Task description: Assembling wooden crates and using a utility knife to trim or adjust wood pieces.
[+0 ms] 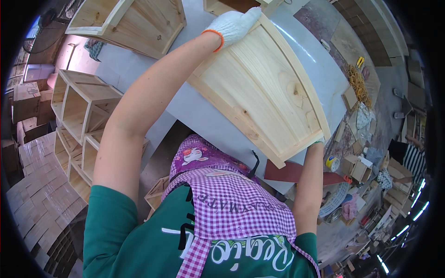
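A pale wooden framed panel (264,88), with knots and raised strips along its edges, is tilted above the grey-white tabletop (194,104). My left hand (235,27), in a white knit glove with an orange cuff, is closed on its far upper edge, the thumb lying along the rim. At the near right corner my right hand (319,139) holds the panel; only a bit of glove with a green cuff shows there, and its fingers are hidden behind the wood. Whether the panel is one side of a deeper box cannot be seen.
A large wooden box (143,28) stands on the table at far left, and part of another (236,5) at the far edge. Open wooden crates (83,104) are stacked at left beside flat cardboard (44,167). A yellow cord bundle (358,85) and scraps lie to the right.
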